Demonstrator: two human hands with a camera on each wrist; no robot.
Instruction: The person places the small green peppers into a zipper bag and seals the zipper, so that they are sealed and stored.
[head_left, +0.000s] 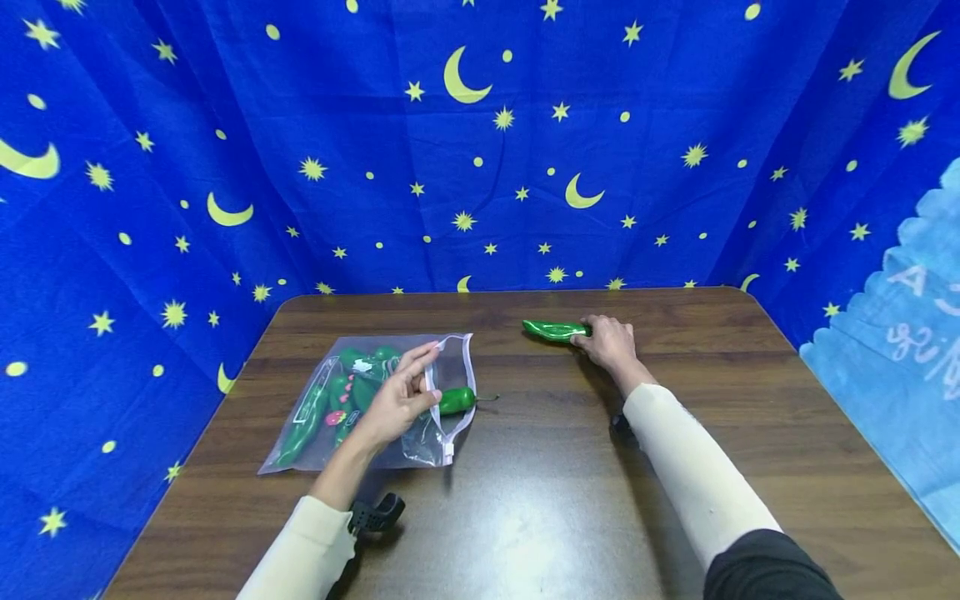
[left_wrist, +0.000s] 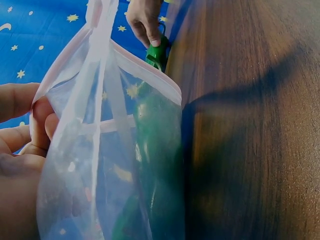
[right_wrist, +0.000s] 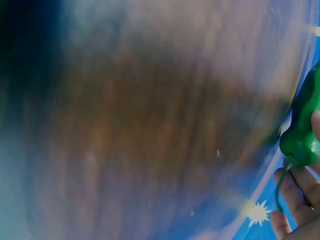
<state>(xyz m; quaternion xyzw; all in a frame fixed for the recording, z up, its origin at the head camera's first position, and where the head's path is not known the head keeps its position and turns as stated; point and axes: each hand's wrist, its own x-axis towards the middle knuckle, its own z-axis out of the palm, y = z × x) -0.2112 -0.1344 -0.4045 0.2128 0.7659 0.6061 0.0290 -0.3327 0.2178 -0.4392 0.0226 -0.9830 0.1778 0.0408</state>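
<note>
A clear zip bag [head_left: 416,450] with a white slider lies on the left of the table, holding several green peppers. My left hand [head_left: 397,404] pinches one side of its mouth and lifts it, so the opening gapes; the left wrist view shows fingers [left_wrist: 42,112] on the film's edge. One green pepper [head_left: 456,401] lies in the mouth, its stem sticking out. To the right of the bag, my right hand [head_left: 611,343] grips the stem end of a long green pepper [head_left: 555,332] at the table's far part. The right wrist view shows this pepper [right_wrist: 302,130] and its curved stem.
The brown wooden table [head_left: 525,500] has its far edge close behind the right hand. A blue curtain [head_left: 510,150] with moons and stars hangs behind and beside it. A light blue cloth with white lettering [head_left: 900,367] hangs at the right.
</note>
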